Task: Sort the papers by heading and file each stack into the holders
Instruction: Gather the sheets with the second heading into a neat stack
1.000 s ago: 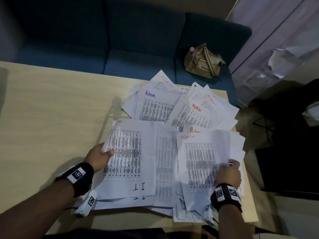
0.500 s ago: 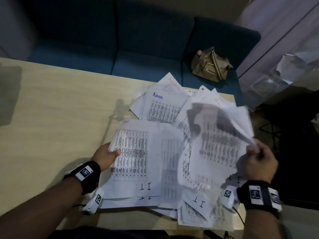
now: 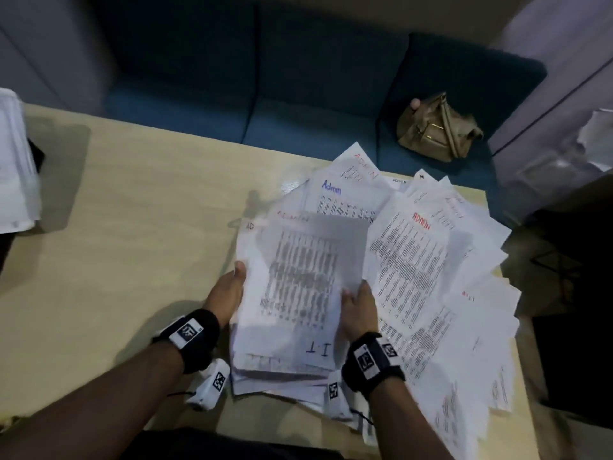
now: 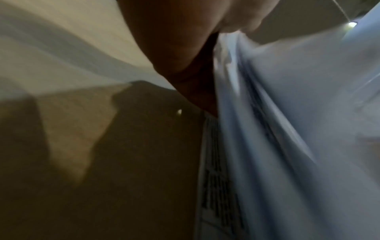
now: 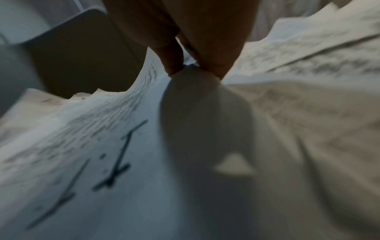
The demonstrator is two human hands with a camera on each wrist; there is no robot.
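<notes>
A stack of printed sheets headed "I.T" (image 3: 305,280) lies in front of me on the pale wooden table (image 3: 116,227). My left hand (image 3: 232,287) grips its left edge, thumb on top. My right hand (image 3: 360,307) pinches the right edge of the top sheet. In the right wrist view the thumb and a finger of my right hand (image 5: 193,69) close on that I.T sheet (image 5: 102,162). The left wrist view is blurred: my left hand (image 4: 180,48) lies against the paper edges (image 4: 298,113). Loose sheets headed "ADMIN" (image 3: 411,254) fan out to the right and behind, one headed in blue (image 3: 345,197).
A white pile of paper (image 3: 13,161) stands at the table's far left edge. A blue sofa (image 3: 298,94) runs behind the table with a tan handbag (image 3: 438,127) on it. The loose sheets overhang the table's right edge, with dark floor beyond.
My right hand lifted a sheet from the right-hand pile, swung it left and brought it down onto the I.T stack by my left hand. The left hand stayed on the stack's left edge.
</notes>
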